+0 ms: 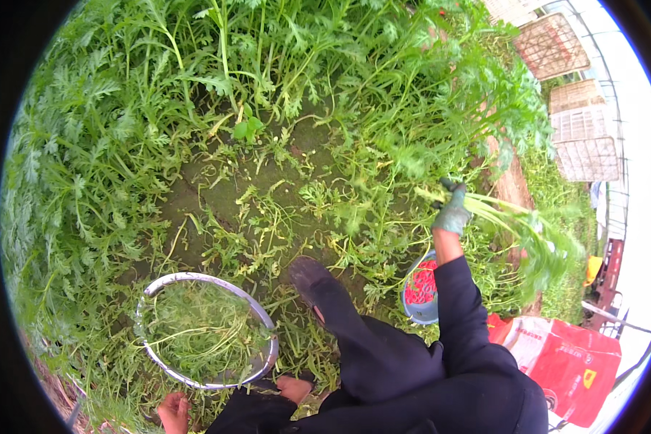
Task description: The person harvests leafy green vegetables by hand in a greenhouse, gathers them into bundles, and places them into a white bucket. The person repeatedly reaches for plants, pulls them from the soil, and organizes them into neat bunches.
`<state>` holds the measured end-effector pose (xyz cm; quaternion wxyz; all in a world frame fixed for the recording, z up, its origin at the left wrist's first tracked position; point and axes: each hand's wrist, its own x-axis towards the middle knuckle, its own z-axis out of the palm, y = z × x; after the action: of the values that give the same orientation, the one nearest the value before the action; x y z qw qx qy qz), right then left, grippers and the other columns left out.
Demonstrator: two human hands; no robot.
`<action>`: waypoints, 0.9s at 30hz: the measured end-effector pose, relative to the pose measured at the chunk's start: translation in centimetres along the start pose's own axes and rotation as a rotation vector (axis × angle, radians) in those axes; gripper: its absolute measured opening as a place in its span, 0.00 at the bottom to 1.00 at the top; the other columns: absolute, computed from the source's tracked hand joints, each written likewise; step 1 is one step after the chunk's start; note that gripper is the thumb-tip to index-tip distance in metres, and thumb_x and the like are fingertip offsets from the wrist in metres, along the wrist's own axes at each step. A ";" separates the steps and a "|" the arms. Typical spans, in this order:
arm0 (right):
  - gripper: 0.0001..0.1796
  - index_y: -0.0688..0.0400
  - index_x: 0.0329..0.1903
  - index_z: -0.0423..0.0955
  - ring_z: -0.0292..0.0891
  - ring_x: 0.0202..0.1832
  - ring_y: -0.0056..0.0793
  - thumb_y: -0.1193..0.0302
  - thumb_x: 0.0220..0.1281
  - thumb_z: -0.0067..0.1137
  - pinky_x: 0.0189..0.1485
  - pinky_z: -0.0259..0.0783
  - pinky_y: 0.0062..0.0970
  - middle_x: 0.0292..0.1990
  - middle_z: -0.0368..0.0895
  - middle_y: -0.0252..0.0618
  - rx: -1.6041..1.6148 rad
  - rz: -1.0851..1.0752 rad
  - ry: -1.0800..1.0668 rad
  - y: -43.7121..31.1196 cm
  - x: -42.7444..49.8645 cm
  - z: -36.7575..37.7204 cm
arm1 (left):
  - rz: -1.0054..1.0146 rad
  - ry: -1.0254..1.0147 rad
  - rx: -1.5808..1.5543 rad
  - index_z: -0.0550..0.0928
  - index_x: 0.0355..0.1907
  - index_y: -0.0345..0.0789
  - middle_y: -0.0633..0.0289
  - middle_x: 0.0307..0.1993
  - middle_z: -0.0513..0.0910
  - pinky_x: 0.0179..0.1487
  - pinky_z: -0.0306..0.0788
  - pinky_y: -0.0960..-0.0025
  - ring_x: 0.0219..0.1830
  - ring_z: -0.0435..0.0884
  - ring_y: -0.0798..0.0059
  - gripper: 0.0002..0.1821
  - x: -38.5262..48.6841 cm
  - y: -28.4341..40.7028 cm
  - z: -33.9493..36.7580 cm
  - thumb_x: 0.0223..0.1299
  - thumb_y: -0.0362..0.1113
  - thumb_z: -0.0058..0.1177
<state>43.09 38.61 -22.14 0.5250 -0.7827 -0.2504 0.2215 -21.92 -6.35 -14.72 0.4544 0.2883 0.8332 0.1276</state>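
My right hand [452, 210], in a dark green glove, grips the stems of a bunch of leafy greens [502, 214]; the leaves trail to the right and are blurred. Below its wrist, partly behind the sleeve, a small blue basket [424, 313] holds red bands or rings. My left hand [173, 413] looks bare and is low at the left edge of my clothing, its fingers curled; whether it holds anything is unclear. Above it lies a round container with a pale rim [272, 355], with cut greens [206, 331] inside.
Tall leafy plants [97, 108] stand ahead and to the left. Short stems and leaves cover much of the soil [222, 190]. My shoe [307, 274] rests near the middle. A red and white sack [569, 363] lies at right; plastic crates [553, 46] line the upper right.
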 end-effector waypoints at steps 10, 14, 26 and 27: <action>0.27 0.63 0.56 0.76 0.83 0.44 0.39 0.53 0.69 0.59 0.39 0.80 0.37 0.51 0.84 0.48 0.225 0.386 0.150 5.2 6.7 3.3 | -0.086 -0.061 -0.019 0.79 0.43 0.28 0.62 0.28 0.80 0.19 0.72 0.79 0.26 0.82 0.79 0.06 0.6 -2.0 -0.8 0.68 0.28 0.53; 0.31 0.65 0.53 0.75 0.82 0.35 0.37 0.50 0.63 0.65 0.29 0.81 0.34 0.44 0.83 0.45 0.148 0.432 0.237 6.5 8.1 2.5 | -0.128 -0.049 -0.031 0.80 0.42 0.27 0.61 0.28 0.80 0.18 0.72 0.78 0.25 0.83 0.77 0.06 0.7 -3.3 -0.8 0.68 0.28 0.52; 0.32 0.69 0.53 0.75 0.79 0.33 0.35 0.57 0.54 0.75 0.40 0.75 0.32 0.39 0.84 0.46 -0.022 0.228 0.032 4.0 9.3 8.7 | -0.142 -0.079 -0.043 0.79 0.42 0.26 0.60 0.27 0.81 0.18 0.72 0.78 0.23 0.83 0.76 0.08 1.7 -4.5 -1.0 0.68 0.31 0.53; 0.31 0.69 0.53 0.75 0.79 0.32 0.35 0.58 0.55 0.74 0.40 0.75 0.32 0.39 0.85 0.47 0.076 0.196 -0.010 4.1 9.7 8.6 | -0.143 -0.072 -0.035 0.79 0.42 0.26 0.60 0.27 0.81 0.18 0.72 0.78 0.24 0.83 0.76 0.09 1.6 -4.6 -1.1 0.69 0.31 0.53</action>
<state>46.00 49.42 -29.83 0.5289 -0.7818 -0.1668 0.2850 -25.19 -9.03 -17.39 0.4970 0.2247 0.8323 0.0987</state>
